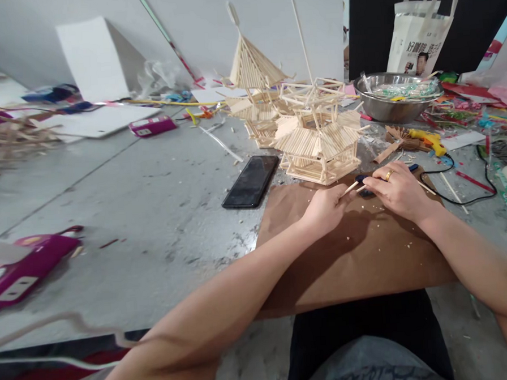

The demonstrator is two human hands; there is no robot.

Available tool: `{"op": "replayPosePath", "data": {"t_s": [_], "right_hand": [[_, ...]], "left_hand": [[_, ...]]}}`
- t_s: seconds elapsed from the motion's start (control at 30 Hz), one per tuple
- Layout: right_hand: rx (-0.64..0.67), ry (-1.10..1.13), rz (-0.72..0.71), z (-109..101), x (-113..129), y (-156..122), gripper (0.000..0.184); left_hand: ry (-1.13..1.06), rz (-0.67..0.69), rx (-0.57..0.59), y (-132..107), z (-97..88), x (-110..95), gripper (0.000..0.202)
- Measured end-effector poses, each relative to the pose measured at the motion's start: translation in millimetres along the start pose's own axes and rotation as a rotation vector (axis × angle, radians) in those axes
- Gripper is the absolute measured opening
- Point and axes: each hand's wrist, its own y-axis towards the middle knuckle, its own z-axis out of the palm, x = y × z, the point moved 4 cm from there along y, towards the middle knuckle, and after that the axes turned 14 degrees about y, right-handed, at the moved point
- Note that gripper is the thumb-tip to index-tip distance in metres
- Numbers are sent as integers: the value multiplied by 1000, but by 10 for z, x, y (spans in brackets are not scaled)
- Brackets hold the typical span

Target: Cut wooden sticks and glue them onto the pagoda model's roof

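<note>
My left hand (pixel 327 210) is closed around a thin wooden stick (pixel 349 189), whose pale end points up and to the right. Close beside it, my right hand (pixel 400 192), with a ring on one finger, pinches another thin wooden stick (pixel 361 189). A dark blue tool (pixel 364 179) shows under and behind the right fingers; most of it is hidden, so its kind is unclear. Both hands are over a brown board (pixel 326 271) dotted with small wood crumbs. Just beyond stands a hexagonal pavilion model (pixel 319 147) made of wooden sticks.
Behind it rises a second stick model with a pointed roof (pixel 255 65). A black phone (pixel 251 182) lies left of the board. A metal bowl (pixel 396 109), a yellow glue gun (pixel 431 140) with its cord, and scraps sit to the right. A purple power strip (pixel 32 267) lies at left.
</note>
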Motion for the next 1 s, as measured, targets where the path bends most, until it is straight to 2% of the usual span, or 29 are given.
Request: {"op": "replayPosePath", "data": {"t_s": [0.43,0.57,0.7,0.83,0.93,1.0], "right_hand": [[-25,-51,99,-6,53,3,25],[-7,128,70,-9,-23,5,25],[31,345,86,0,-204,-4,27],[6,313,291,42,-501,-56,26],[-3,170,494,84,-694,-131,25],[-1,63,573,99,-773,-181,25]], "left_hand": [[-63,-7,-38,-10,8,-41,31],[-140,21,16,18,-13,-29,30],[-265,96,145,24,-32,-45,26],[-381,65,173,29,-24,-29,19],[-505,40,188,50,10,3,16],[-578,11,217,65,36,27,13]]}}
